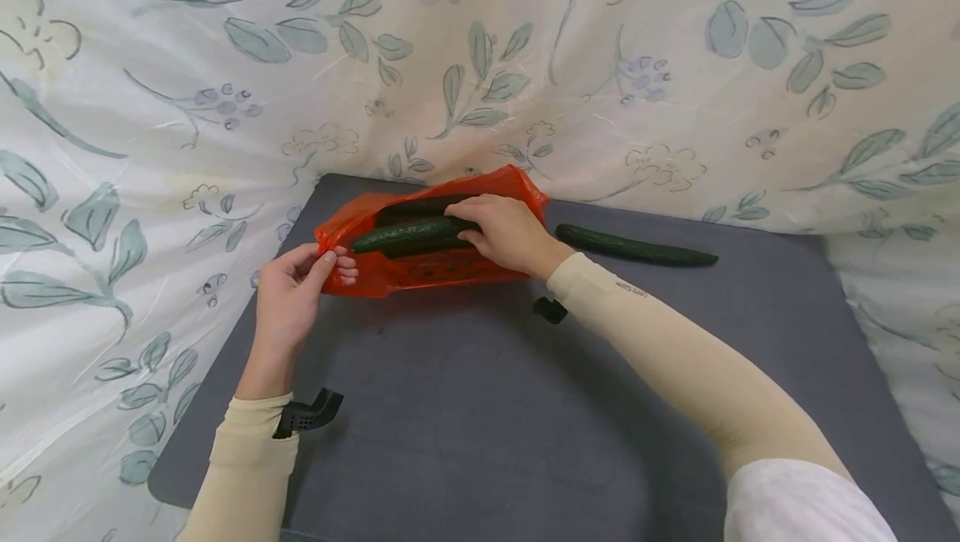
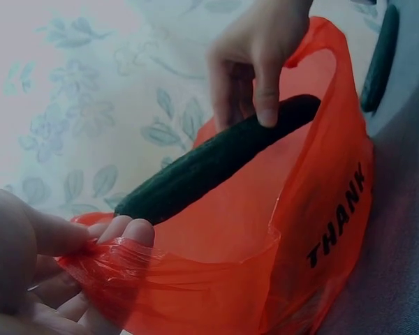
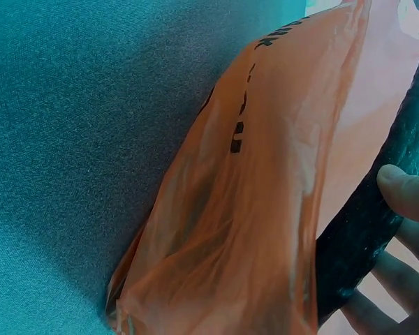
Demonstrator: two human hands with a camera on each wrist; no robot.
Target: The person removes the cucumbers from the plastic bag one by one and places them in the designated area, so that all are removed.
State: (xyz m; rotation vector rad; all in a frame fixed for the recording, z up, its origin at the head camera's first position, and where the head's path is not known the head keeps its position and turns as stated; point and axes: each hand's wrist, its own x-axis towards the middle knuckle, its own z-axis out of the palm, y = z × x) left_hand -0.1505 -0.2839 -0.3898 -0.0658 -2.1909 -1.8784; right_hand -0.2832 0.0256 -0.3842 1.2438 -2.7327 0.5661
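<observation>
My left hand (image 1: 292, 288) pinches the left end of the rim of a red plastic bag (image 1: 457, 271) between thumb and fingers. My right hand (image 1: 506, 229) grips a long dark green cucumber (image 2: 202, 171) near one end, thumb on one side and fingers on the other. In the head view the cucumber lies across the bag's mouth, its free end close to the left fingertips. The right wrist view shows its lower end (image 3: 342, 279) partly hidden behind the bag's side. A dark long shape (image 1: 405, 210) shows behind it within the bag.
Another cucumber (image 1: 637, 246) lies on the dark grey table (image 1: 465, 409) to the right of the bag. A floral curtain (image 1: 465, 67) hangs along the back and sides of the table. Black wrist mounts (image 1: 311, 413) stick out from both sleeves.
</observation>
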